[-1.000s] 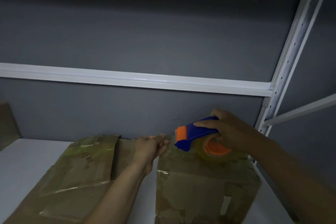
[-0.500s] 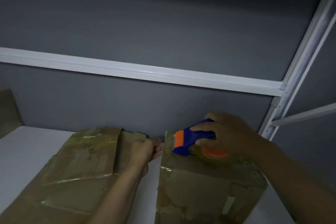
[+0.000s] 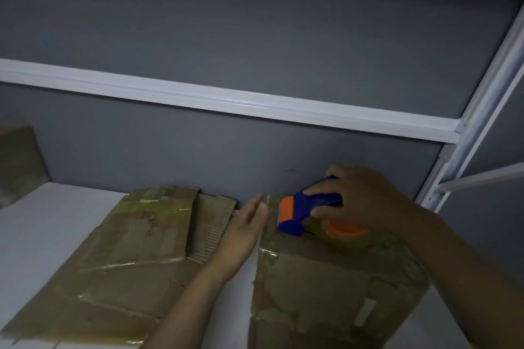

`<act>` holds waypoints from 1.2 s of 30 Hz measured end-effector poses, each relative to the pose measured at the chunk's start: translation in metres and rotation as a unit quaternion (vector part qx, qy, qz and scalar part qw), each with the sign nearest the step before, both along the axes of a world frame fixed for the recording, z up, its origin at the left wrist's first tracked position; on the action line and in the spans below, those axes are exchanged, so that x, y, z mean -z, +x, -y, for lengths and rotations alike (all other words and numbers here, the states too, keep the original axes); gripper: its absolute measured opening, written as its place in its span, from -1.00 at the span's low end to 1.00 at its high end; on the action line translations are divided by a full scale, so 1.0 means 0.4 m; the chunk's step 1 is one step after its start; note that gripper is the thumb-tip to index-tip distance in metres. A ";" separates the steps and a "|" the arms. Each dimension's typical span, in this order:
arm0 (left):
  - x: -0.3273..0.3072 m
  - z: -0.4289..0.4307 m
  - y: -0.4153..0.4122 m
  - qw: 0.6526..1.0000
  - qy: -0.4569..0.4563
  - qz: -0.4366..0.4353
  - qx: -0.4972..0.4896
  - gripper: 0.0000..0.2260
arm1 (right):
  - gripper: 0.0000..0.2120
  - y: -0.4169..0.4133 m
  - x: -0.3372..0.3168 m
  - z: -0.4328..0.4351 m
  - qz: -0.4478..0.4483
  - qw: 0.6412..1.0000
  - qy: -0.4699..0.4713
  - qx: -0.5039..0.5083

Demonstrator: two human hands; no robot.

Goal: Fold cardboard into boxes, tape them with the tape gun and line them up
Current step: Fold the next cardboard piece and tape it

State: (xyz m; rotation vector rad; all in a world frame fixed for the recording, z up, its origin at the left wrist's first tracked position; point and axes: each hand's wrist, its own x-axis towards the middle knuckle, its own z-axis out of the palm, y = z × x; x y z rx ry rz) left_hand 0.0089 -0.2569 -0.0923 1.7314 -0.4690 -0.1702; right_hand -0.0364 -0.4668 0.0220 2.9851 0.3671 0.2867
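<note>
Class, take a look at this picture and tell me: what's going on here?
A person is taping a cardboard box on a white shelf. The right hand grips the blue-and-orange tape gun, set on the box's top near the far edge. The left hand, fingers straight, is by the box's left edge. Flattened cardboard lies to the left.

left hand (image 3: 243, 232): fingers straight; blurred, seemingly flat | right hand (image 3: 365, 201): forearm extended; grips tape gun (image 3: 292, 225)

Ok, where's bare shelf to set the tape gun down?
Widest bare shelf lies left, between the far-left box and the flattened cardboard. The strip between that cardboard and the right box is narrow, with the left hand in it. The right hand grips the tape gun.
</note>
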 end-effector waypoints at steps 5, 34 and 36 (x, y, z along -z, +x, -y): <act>0.000 -0.009 0.022 0.935 0.276 0.171 0.144 0.03 | -0.53 0.000 -0.017 0.004 -0.026 1.000 -0.001 -0.017; -0.083 0.070 -0.024 0.767 0.527 0.330 0.157 0.02 | -0.63 -0.046 -0.034 0.102 -0.056 0.998 0.017 -0.023; -0.067 0.084 -0.031 0.776 0.515 0.331 0.154 0.06 | -0.62 -0.050 -0.031 0.105 -0.050 0.998 0.019 -0.019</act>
